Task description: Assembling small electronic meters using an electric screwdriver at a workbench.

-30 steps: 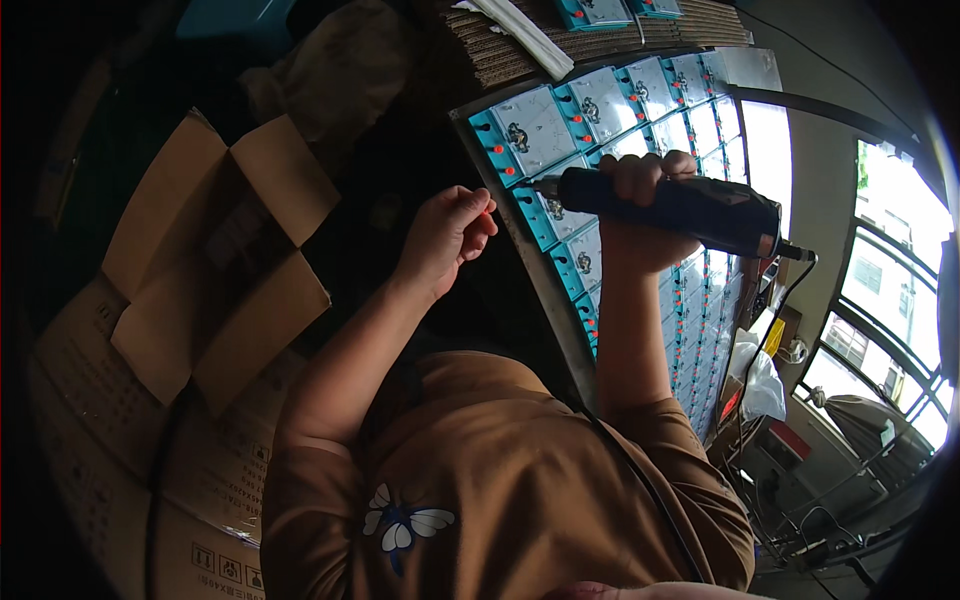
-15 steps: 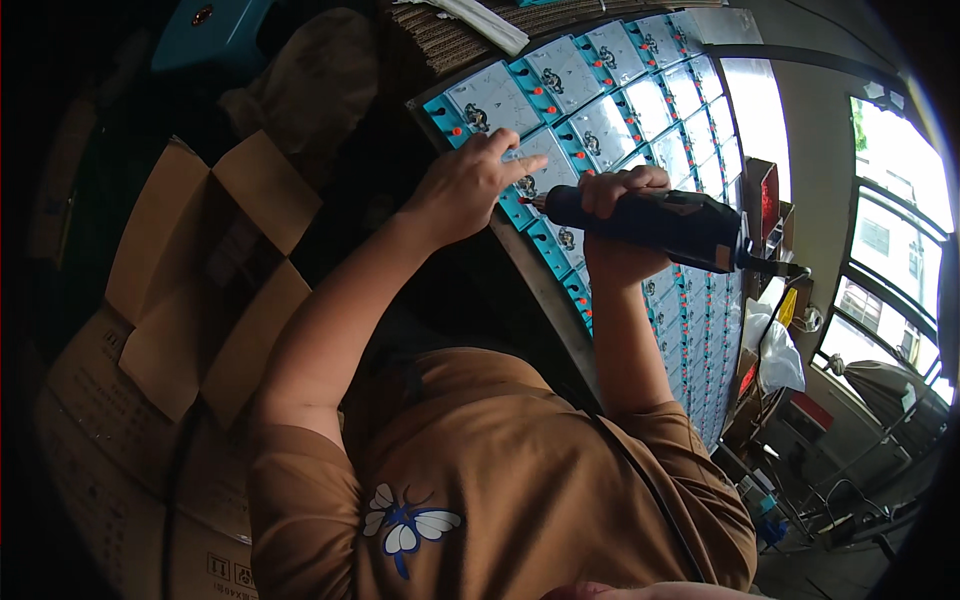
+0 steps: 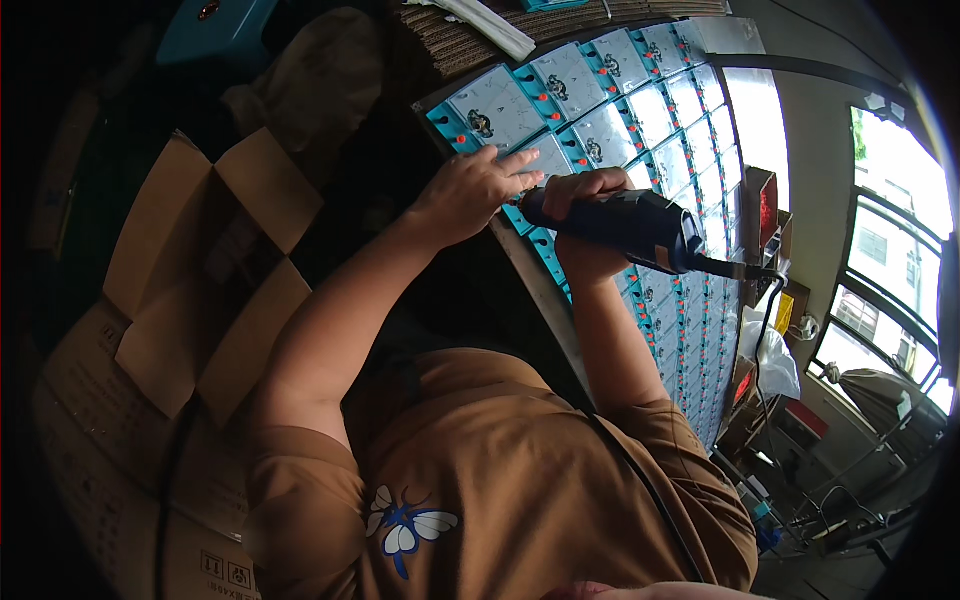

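Observation:
My right hand (image 3: 592, 258) is wrapped round a dark blue electric screwdriver (image 3: 625, 222). The tool lies nearly level, its tip end at the near-left edge of a teal-framed meter-like unit (image 3: 550, 152) with a pale face and red and black terminals. Fingers of my left hand (image 3: 468, 197) stretch out over that same unit, right by the screwdriver's front. Between hand and tool, the exact contact point is hidden. Just beyond sits another such unit (image 3: 495, 105), showing a dark round metal part on its face.
Rows of the same units (image 3: 612, 125) cover the table. A cord (image 3: 765, 350) hangs from the screwdriver's back end. At left an open cardboard box (image 3: 160, 270) stands on a larger carton (image 3: 100, 440). Flattened cardboard (image 3: 440, 45) is stacked behind; a teal stool (image 3: 215, 30) is far left.
My right hand and the screwdriver have shifted left, toward my left hand, so the tool's tip is now more hidden. The left hand has moved slightly down, its fingers still stretched.

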`<state>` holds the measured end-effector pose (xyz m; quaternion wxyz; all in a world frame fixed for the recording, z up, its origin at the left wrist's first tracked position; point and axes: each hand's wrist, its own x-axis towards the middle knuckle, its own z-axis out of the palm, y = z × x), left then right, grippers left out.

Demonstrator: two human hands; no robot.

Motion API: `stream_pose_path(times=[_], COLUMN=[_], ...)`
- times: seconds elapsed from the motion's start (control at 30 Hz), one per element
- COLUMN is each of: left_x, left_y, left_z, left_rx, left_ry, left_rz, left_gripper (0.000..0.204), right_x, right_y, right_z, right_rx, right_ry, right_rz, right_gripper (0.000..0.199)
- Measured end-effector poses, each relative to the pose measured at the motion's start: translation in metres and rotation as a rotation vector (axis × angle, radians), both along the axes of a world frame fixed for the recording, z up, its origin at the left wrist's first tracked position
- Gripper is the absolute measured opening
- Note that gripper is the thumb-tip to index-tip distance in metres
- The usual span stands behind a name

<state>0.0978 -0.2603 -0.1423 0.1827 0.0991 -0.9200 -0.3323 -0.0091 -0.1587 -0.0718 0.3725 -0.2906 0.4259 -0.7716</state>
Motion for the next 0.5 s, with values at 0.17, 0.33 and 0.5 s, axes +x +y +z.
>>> stream_pose_path(times=[0.17,0.33,0.5], left_x=[0.001,0.002,0.000], left_y=[0.000,0.000,-0.001], left_z=[0.004,0.006,0.015], left_rx=[-0.018,-0.013,0.042], left_ry=[0.023,0.005,-0.061], left_rz=[0.015,-0.014,-0.062], left_gripper=[0.039,0.038,0.050], right_x=[0.003,0.000,-0.028], right_y=[0.000,0.003,0.022], right_z=[0.000,0.005,0.041], right_rx=[0.024,0.017,-0.033], right_ry=[0.014,-0.024,-0.141], right_rz=[0.000,-0.134,-0.317], right_gripper=[0.043,0.042,0.047])
